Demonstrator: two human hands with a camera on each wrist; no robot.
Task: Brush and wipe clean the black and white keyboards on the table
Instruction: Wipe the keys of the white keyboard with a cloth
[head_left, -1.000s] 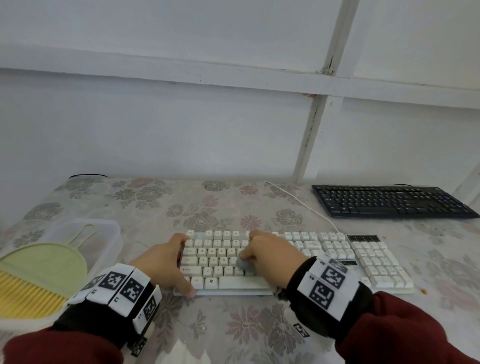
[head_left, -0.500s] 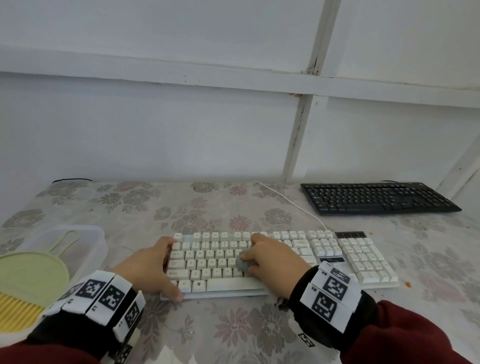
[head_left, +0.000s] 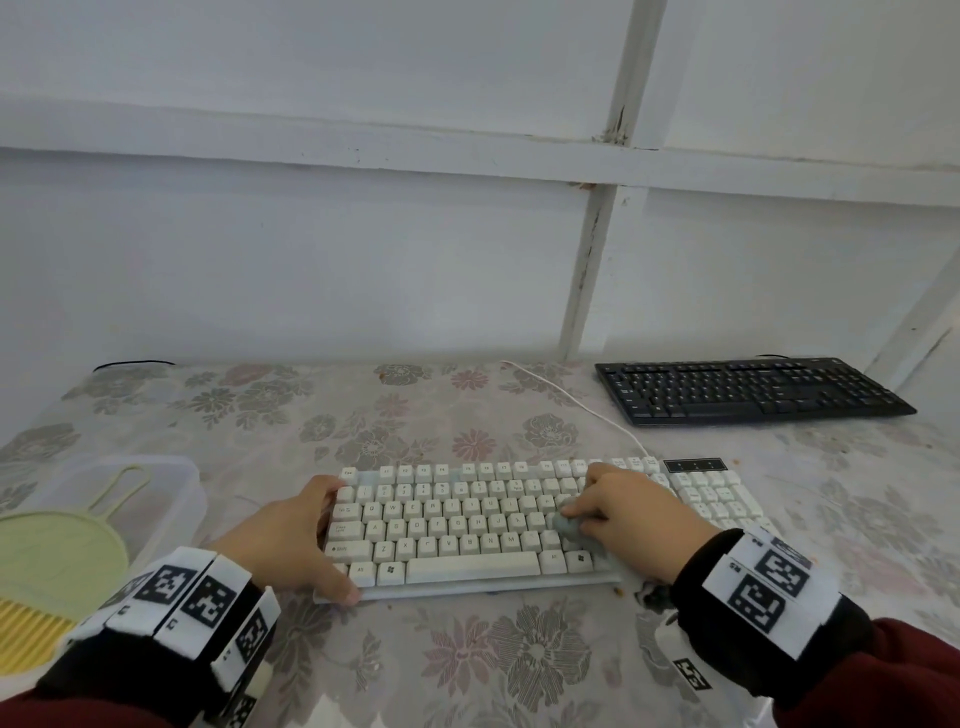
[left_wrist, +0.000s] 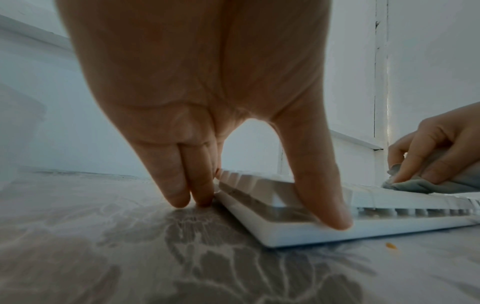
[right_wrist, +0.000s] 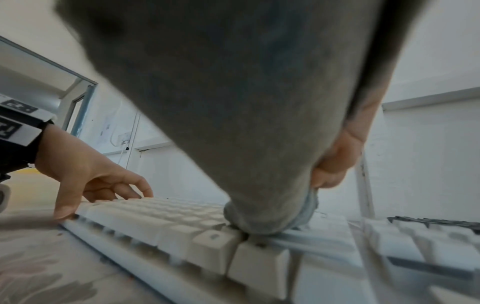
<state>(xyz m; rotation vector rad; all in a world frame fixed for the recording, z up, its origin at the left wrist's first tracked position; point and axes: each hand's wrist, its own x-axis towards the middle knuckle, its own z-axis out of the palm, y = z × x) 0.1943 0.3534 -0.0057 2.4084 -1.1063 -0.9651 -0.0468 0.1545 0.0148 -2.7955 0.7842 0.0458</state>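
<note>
The white keyboard (head_left: 457, 525) lies across the middle of the flowered table, near the front edge. My left hand (head_left: 332, 540) holds its left end, thumb on the front corner (left_wrist: 335, 218) and fingers (left_wrist: 182, 185) against the left side. My right hand (head_left: 576, 519) grips a bunched grey cloth (head_left: 566, 527) and presses it onto the keys right of the middle; the cloth (right_wrist: 233, 123) fills the right wrist view. The black keyboard (head_left: 748, 389) sits untouched at the back right.
A clear plastic box (head_left: 171, 493) at the left holds a green dustpan (head_left: 57, 551) and a yellow brush (head_left: 26, 629). The white cable (head_left: 571, 405) runs from the keyboard to the wall. An orange crumb (left_wrist: 391, 245) lies by the keyboard's front edge.
My right hand has slid the cloth to the right along the keys, from left of the middle to past it. The left hand still holds the same end.
</note>
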